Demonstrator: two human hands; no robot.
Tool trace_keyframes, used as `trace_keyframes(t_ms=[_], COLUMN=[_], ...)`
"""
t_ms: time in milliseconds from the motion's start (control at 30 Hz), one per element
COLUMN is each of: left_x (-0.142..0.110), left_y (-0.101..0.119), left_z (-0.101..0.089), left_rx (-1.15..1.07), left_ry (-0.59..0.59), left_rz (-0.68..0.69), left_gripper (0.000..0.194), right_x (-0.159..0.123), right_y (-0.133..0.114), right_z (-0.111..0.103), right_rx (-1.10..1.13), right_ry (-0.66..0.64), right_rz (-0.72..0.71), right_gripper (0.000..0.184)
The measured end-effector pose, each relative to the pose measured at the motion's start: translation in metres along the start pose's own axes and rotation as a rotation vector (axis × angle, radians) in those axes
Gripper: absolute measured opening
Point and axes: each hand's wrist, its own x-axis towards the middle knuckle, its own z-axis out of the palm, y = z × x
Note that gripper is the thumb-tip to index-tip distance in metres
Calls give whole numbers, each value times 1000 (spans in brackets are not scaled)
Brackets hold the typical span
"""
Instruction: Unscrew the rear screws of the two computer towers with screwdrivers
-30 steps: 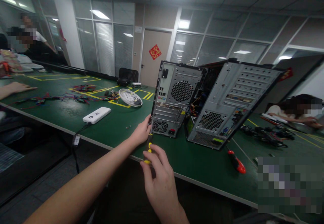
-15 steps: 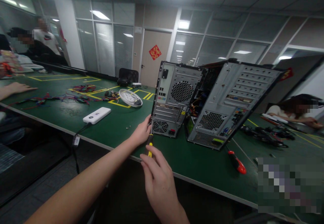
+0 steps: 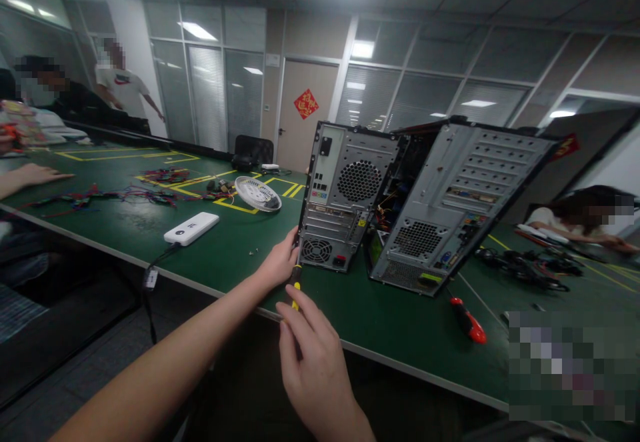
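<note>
My right hand [image 3: 317, 355] is closed round the handle of a black and yellow screwdriver [image 3: 297, 287], which points up toward the lower left corner of a grey computer case [image 3: 345, 192]. Whether the screwdriver's tip meets a screw cannot be seen. My left hand [image 3: 280, 259] rests against the lower left side of that case, its fingers mostly hidden. The case stands upright, its back panel with fan grilles and ports facing me. Close to its right leans a second, larger computer case [image 3: 480, 182], with inner wires showing between the two.
A red and black screwdriver [image 3: 469, 321] lies right of the cases, near black cables [image 3: 530, 265]. On the left are a white power bank [image 3: 192, 228], tiny loose parts [image 3: 254, 252], a white round tray [image 3: 257, 189] and coloured wires [image 3: 100, 195]. Other people are around the table.
My right hand and the screwdriver have shifted very slightly, with the fingers turned a little. A person in the background has moved to the right. The cases and my left hand look unmoved.
</note>
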Motion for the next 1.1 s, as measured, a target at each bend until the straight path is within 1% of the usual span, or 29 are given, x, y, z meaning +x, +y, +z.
trace_keyframes(t_ms=[167,367,633,800,1100], left_x=[0,-1,-1,0,-1], left_y=[-1,1,0,0,5], left_z=[0,0,-1,-1,-3], left_rx=[10,2,10,16,6], left_ry=[3,1,-3,-15,-12], left_rz=[0,-8,2,-7,-18], left_gripper=[61,61,61,62,61], right_x=[-1,-3,-2,-2,-1], right_y=[1,1,4,5,4], right_z=[0,-1,3,3,4], right_rx=[-32,-52,-56,-69,-68], right_ry=[-32,-74,-62,-31,-11], right_rz=[4,12,-2,-5,-8], right_gripper=[45,46,46,40,37])
